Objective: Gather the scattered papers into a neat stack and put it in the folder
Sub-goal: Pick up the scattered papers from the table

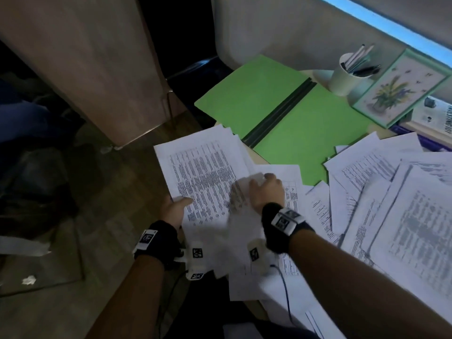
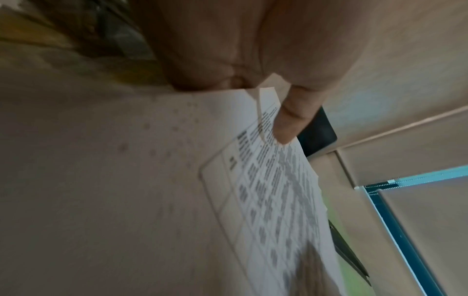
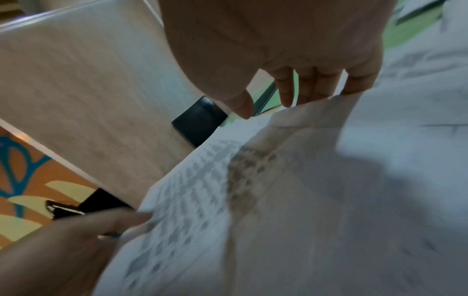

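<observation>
My left hand (image 1: 175,209) holds the gathered bundle of papers (image 1: 203,167) at its near left edge, thumb pressed on the printed top sheet and the fingers (image 2: 207,66) curled underneath, so it pinches the bundle; the left wrist view shows the thumb flat on the text. The bundle juts past the counter (image 1: 258,156) edge over the floor (image 1: 102,182). My right hand (image 1: 267,189) lies on a loose sheet (image 1: 244,199) that is blurred where it overlaps the bundle's right side; in the right wrist view its fingers (image 3: 286,88) are spread and point down at the sheet's far edge, and I cannot tell whether they grip it. The green folder (image 1: 281,106) lies open and flat just beyond the bundle. More scattered papers (image 1: 391,204) cover the counter to the right, overlapping the folder's near corner. Behind the folder stand a cup of pens (image 1: 347,77) and a flower picture (image 1: 396,89).
</observation>
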The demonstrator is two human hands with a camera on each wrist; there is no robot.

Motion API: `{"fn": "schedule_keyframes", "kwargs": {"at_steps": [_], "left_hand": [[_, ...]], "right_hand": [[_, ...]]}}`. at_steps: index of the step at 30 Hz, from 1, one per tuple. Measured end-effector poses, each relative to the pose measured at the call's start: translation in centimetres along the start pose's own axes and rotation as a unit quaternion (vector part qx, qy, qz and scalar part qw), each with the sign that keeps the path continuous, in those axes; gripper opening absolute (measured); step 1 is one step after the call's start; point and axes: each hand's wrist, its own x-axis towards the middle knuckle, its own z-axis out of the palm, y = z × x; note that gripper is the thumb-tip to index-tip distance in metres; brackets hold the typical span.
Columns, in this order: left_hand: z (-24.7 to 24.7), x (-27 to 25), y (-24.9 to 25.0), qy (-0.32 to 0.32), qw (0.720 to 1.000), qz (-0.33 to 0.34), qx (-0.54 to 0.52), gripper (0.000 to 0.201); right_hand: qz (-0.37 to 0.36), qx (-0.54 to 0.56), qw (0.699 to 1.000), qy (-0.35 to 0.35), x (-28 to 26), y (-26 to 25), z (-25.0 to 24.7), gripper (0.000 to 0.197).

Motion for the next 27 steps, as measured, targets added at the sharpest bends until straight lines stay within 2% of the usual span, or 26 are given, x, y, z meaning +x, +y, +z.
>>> {"fn": "schedule_keyframes", "kwargs": {"at_steps": [3, 6, 8, 11, 13, 16, 18, 20, 22, 23, 26, 27], "left_hand": [[0.5, -0.3, 0.3, -0.009, 1.0, -0.016, 0.014, 0.034], [0.0, 0.5, 0.0, -0.024, 0.995, -0.035, 0.091, 0.061], [-0.6, 0.8, -0.1, -0.024, 0.99, -0.037, 0.133, 0.065], [-0.9, 0.7, -0.1, -0.045, 0.989, -0.02, 0.142, 0.072], [-0.7, 0.5, -0.1, -0.045, 0.991, -0.01, 0.124, 0.068], [-0.7, -0.1, 0.4, 0.012, 0.994, 0.02, 0.103, 0.05], [-1.2, -0.4, 0.8, 0.035, 0.991, 0.035, 0.125, 0.047], [-2.1, -0.1, 0.8, 0.038, 0.988, 0.04, 0.141, 0.044], [-3.0, 0.3, 0.6, 0.041, 0.987, 0.029, 0.153, 0.046], [-3.2, 0.2, 0.6, 0.045, 0.985, 0.025, 0.166, 0.052], [-3.6, -0.1, 0.2, 0.054, 0.978, 0.014, 0.203, 0.072], [-3.5, -0.4, 0.1, 0.051, 0.976, 0.015, 0.211, 0.077]], "right_hand": [[-0.041, 0.049, 0.998, -0.02, -2.7, -0.6, 2.0, 0.045], [-0.04, 0.094, 0.994, -0.025, -3.3, -0.9, 1.9, 0.053], [-0.012, 0.085, 0.996, -0.015, -3.0, -0.7, 0.9, 0.055], [-0.035, 0.03, 0.998, -0.035, -3.1, -0.9, 0.8, 0.027], [-0.062, -0.001, 0.996, -0.069, -4.0, -1.1, 1.5, 0.03], [-0.039, 0.039, 0.994, -0.091, -4.3, -0.5, 1.4, 0.044], [-0.033, 0.055, 0.996, -0.061, -3.5, 0.6, -0.1, 0.039], [-0.019, 0.032, 0.999, 0.02, -2.2, 2.2, -1.7, 0.037], [0.017, -0.011, 0.995, 0.093, -1.3, 4.2, -3.2, 0.045], [0.039, -0.024, 0.993, 0.106, -0.9, 5.2, -3.9, 0.054], [0.057, -0.057, 0.995, 0.057, 0.1, 7.2, -5.1, 0.092], [0.048, -0.078, 0.995, 0.047, 0.4, 7.7, -5.3, 0.097]]}}
